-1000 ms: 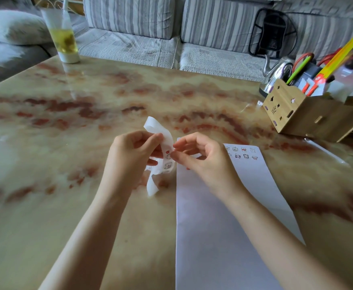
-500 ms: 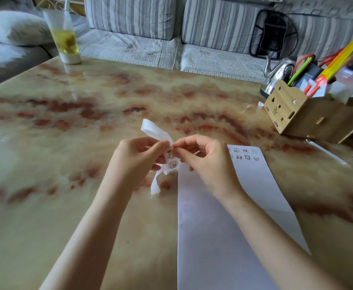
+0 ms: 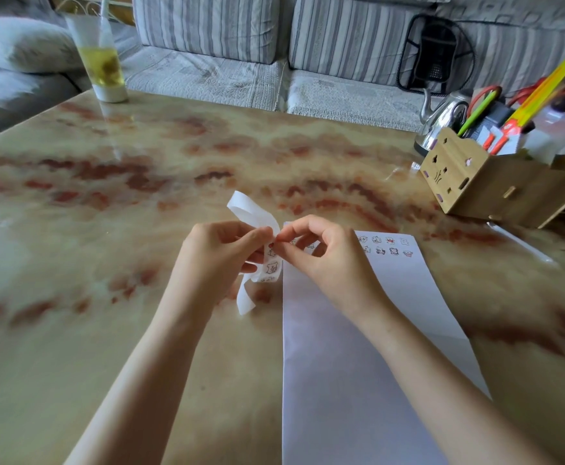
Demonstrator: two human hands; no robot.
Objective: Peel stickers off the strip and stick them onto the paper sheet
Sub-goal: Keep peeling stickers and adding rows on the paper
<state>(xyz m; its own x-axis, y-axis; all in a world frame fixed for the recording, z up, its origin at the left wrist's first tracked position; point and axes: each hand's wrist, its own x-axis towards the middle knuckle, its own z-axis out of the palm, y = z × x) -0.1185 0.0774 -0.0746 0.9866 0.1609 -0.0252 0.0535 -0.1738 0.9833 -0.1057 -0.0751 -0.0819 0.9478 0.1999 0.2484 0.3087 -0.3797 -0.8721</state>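
A curled white sticker strip (image 3: 269, 266) with small cartoon stickers hangs above the marble table, just left of the paper sheet's far end. My left hand (image 3: 217, 260) pinches the strip between thumb and forefinger. My right hand (image 3: 324, 260) meets it fingertip to fingertip and pinches a sticker at the strip's upper part. The long white paper sheet (image 3: 358, 380) lies flat on the table under my right forearm. Two short rows of stickers (image 3: 386, 246) sit at its far right corner.
A wooden organiser box (image 3: 482, 186) full of pens and scissors stands at the right, with a metal kettle (image 3: 442, 119) behind it. A tall cup of yellow drink (image 3: 101, 67) stands at the far left. A striped sofa (image 3: 274, 45) runs along the table's far edge.
Both hands have stayed close together on the strip. My right fingertips have crept up to the strip's upper part, and the strip's loose top end has tilted leftward.
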